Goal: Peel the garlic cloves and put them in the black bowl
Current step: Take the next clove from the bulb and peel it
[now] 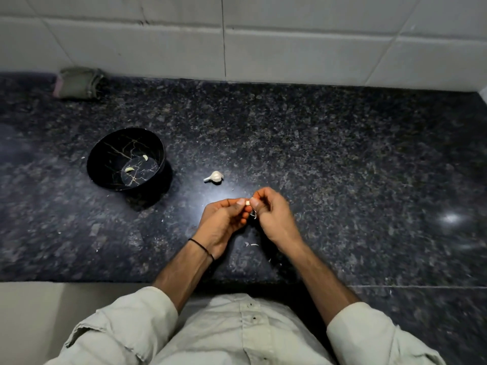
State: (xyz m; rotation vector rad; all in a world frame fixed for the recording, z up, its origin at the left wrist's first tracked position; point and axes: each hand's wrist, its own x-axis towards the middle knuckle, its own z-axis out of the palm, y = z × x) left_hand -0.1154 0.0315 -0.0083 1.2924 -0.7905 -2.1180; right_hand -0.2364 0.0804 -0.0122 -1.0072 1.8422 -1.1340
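Observation:
A small garlic clove [247,203] is pinched between the fingertips of my left hand [224,219] and my right hand [271,213], above the dark granite counter. A thin strip of skin [254,214] hangs below the clove. The black bowl [105,177] with gold veining stands to the left and farther back; two peeled cloves [129,169] [145,158] lie inside it. A garlic bulb [214,177] lies on the counter between the bowl and my hands.
Bits of garlic skin [251,244] are scattered on the counter near my wrists. A folded greenish cloth [77,83] sits at the back left against the white tiled wall. The counter's front edge runs just below my forearms.

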